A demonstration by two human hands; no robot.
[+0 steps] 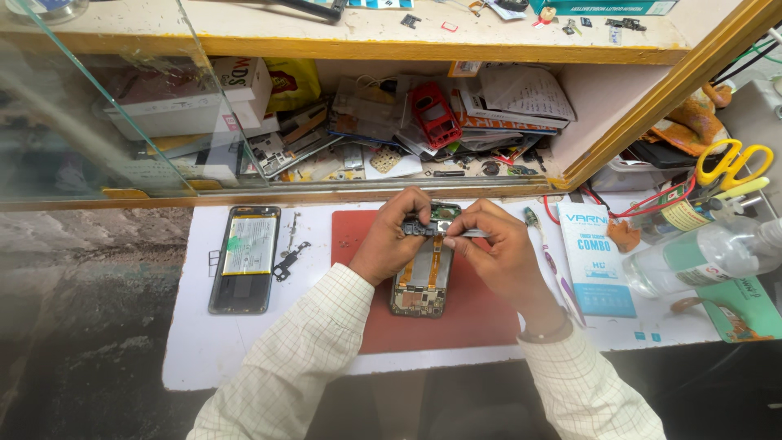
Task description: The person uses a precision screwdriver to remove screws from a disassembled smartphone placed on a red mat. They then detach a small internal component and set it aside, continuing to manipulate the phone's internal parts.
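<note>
On the red mat (481,314) at the middle of the white tabletop (191,350), an opened phone (420,281) lies with its circuit boards and orange flex cables bared; the left hand (391,236) pinches the phone's top end between thumb and curled fingers, while the right hand (493,248) grips thin metal tweezers (471,234) whose tips meet that same end. Toward the tabletop's left edge rests a second phone (244,259) showing its battery, small metal parts (289,261) just beside it; near the right edge lie a toothbrush (547,257), a blue-and-white packet (599,261) and a clear bottle (700,257).

Cream checked long sleeves (285,367), wristband (547,332)
</note>
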